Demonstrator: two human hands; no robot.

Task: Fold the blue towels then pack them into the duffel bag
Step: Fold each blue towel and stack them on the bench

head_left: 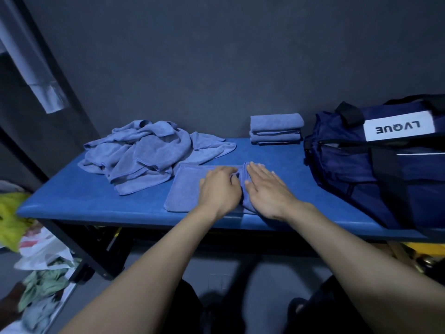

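Note:
A blue towel (185, 189) lies partly folded at the front middle of the blue table (96, 203). My left hand (220, 189) rests on it with fingers curled, pinching a fold of the cloth. My right hand (265, 191) lies flat, fingers apart, pressing the towel's folded right part. A heap of unfolded blue towels (147, 153) sits at the back left. Two folded towels (276, 128) are stacked at the back, by the wall. The navy duffel bag (375, 165), labelled LVQUE, stands on the table's right end, zip side facing me.
A dark wall runs behind the table. On the floor at the left lie white plastic bags (45, 249) and yellow and green cloths (9, 218). Something yellow (423, 249) shows under the table at the right.

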